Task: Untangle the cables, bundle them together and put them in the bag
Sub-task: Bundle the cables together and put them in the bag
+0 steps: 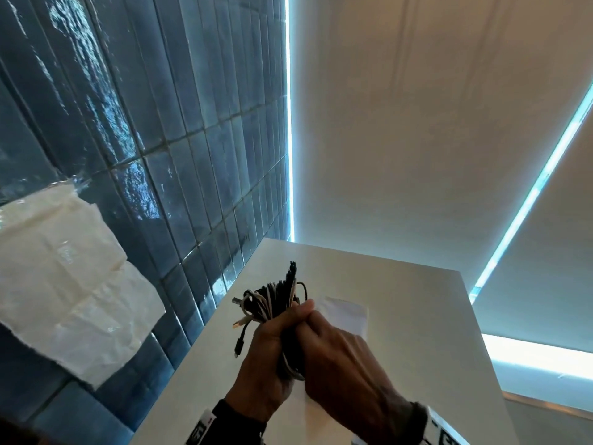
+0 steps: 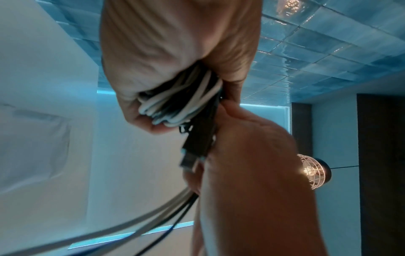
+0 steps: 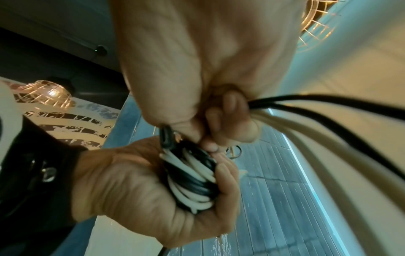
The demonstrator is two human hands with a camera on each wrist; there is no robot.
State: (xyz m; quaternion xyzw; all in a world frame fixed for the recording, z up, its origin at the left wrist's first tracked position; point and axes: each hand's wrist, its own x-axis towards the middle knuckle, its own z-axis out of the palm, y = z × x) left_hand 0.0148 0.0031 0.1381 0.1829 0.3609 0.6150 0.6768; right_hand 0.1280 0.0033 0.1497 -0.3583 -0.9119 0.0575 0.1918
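Note:
A bundle of black and white cables point(image 1: 272, 300) is held above the white table point(image 1: 417, 332). My left hand point(image 1: 268, 354) grips the coiled part, seen as tight loops point(image 3: 192, 176) in its palm point(image 3: 131, 190). My right hand point(image 1: 337, 345) presses against it from the right and grips loose black and white strands point(image 3: 328, 124) that run out of its fist point(image 3: 219, 112). In the left wrist view the coil point(image 2: 179, 104) sits in my left hand point(image 2: 164, 52), while my right hand point(image 2: 252, 155) holds a flat black piece point(image 2: 201, 138). Plug ends point(image 1: 239, 329) dangle on the left. A frayed black strip point(image 1: 292, 273) sticks up.
A flat translucent bag or sheet point(image 1: 348, 311) lies on the table beyond my hands. A white plastic-wrapped pack point(image 1: 64, 284) sits to the left against blue tiles point(image 1: 160, 123). A caged lamp point(image 2: 311, 171) glows behind. The table's far edge point(image 1: 369, 255) is close.

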